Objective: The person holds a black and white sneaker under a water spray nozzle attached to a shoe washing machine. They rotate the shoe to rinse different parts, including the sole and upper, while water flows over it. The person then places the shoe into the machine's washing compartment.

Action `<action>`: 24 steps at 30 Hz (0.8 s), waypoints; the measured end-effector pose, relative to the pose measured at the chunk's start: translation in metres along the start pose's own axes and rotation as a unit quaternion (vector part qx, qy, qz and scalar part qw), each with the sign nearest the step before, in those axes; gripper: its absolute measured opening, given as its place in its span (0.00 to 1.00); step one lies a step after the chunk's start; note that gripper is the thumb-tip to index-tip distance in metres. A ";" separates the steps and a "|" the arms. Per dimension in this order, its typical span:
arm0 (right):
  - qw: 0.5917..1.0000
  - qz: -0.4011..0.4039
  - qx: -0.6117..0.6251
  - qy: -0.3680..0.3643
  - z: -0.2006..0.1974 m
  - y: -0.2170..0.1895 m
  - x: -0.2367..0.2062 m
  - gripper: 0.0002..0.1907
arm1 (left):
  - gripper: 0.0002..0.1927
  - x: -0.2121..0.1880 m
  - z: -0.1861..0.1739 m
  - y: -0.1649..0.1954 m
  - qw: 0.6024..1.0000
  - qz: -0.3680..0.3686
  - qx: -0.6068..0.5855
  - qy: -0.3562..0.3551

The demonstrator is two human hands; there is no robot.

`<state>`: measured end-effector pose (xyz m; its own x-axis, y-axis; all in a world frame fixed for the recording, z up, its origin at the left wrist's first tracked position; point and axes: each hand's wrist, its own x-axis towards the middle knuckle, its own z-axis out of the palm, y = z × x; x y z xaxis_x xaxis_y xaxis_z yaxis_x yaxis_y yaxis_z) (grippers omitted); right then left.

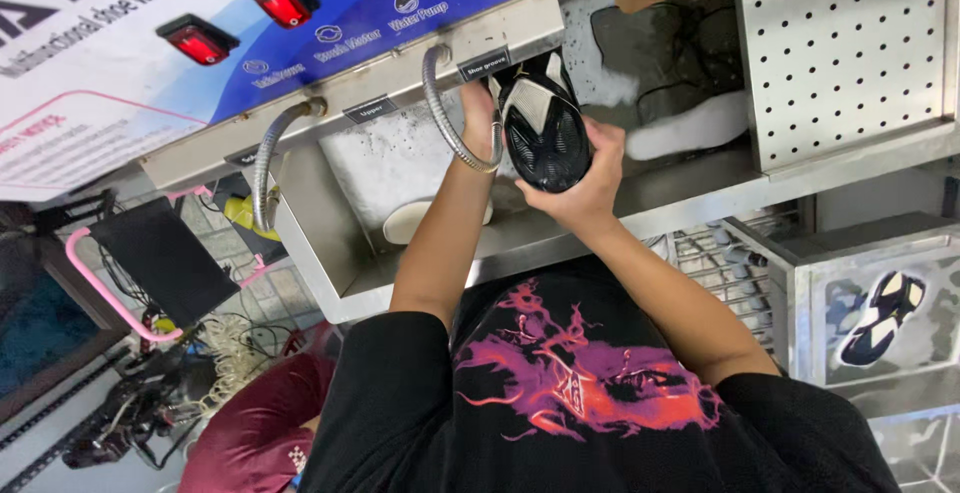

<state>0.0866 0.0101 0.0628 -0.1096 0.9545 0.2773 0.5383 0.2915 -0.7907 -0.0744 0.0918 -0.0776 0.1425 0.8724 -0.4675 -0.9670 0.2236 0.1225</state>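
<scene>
Holding a black-and-cream shoe [545, 118] sole-up over the steel basin [345, 288] of a shoe-washing machine, so the tread faces the head camera. Right hand [580, 188] cupping the heel end from below, fingers [604, 141] curling up around the edge of the sole, closed on it. Left hand [482, 113] reaching behind the toe end, pressing against the shoe's side near the flexible metal hose [445, 113]; how far those fingers are curling around the shoe being hidden, so impossible to tell. Keeping the shoe close under the hose outlets on the front panel, apparently for reach of the nozzle. Sitting lower in the basin, a round white brush head [415, 221]. Hanging to the left, a second hose [268, 168]. Glowing above, red switches [283, 1] on the blue panel. Resting in a separate steel compartment to the right, another shoe [882, 315].
</scene>
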 end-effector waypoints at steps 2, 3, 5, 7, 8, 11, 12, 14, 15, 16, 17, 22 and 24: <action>1.000 -0.007 0.001 0.012 0.004 -0.006 0.007 0.53 | 0.36 0.014 -0.001 0.007 0.996 0.056 0.052 0.042; 1.000 -0.009 0.001 0.017 0.004 -0.009 0.009 0.52 | 0.36 0.017 -0.003 0.008 0.991 0.084 0.077 0.064; 1.000 -0.006 -0.001 0.020 0.004 -0.014 0.010 0.52 | 0.37 0.014 -0.007 0.008 0.989 0.093 0.088 0.069; 1.000 -0.013 -0.004 0.024 0.005 -0.016 0.016 0.52 | 0.37 0.017 -0.007 0.010 0.990 0.097 0.087 0.056; 1.000 -0.015 -0.006 0.023 0.005 -0.017 0.017 0.52 | 0.37 0.016 -0.008 0.011 0.991 0.092 0.080 0.047; 0.999 -0.027 -0.011 0.031 0.007 -0.020 0.016 0.51 | 0.36 0.010 -0.006 0.010 0.993 0.090 0.074 0.028; 0.999 -0.034 -0.012 0.038 0.007 -0.020 0.017 0.51 | 0.35 0.009 -0.005 0.010 0.993 0.093 0.076 0.021; 0.999 -0.033 -0.011 0.032 0.006 -0.020 0.018 0.51 | 0.31 0.007 -0.001 0.009 0.992 0.106 0.064 0.023; 0.999 -0.035 -0.010 0.032 0.004 -0.019 0.019 0.50 | 0.29 0.007 0.002 0.009 0.992 0.114 0.059 0.022; 0.999 -0.034 -0.006 0.035 0.003 -0.019 0.020 0.51 | 0.28 0.006 0.004 0.008 0.994 0.101 0.033 0.013; 0.999 -0.031 -0.001 0.035 0.001 -0.019 0.020 0.51 | 0.27 0.005 0.006 0.008 0.996 0.087 0.006 0.007; 0.999 -0.036 -0.003 0.025 -0.009 -0.023 0.019 0.52 | 0.24 -0.009 0.004 0.008 0.998 0.039 -0.040 -0.001; 0.998 -0.060 -0.010 0.024 -0.009 -0.024 0.021 0.52 | 0.22 -0.011 -0.002 0.011 0.998 0.038 -0.050 0.011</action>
<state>0.0790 0.0227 0.0932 -0.1333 0.9087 0.3956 0.5398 0.4013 -0.7399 -0.0872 0.0835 -0.0728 0.0635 0.8758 -0.4785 -0.9912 0.1111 0.0716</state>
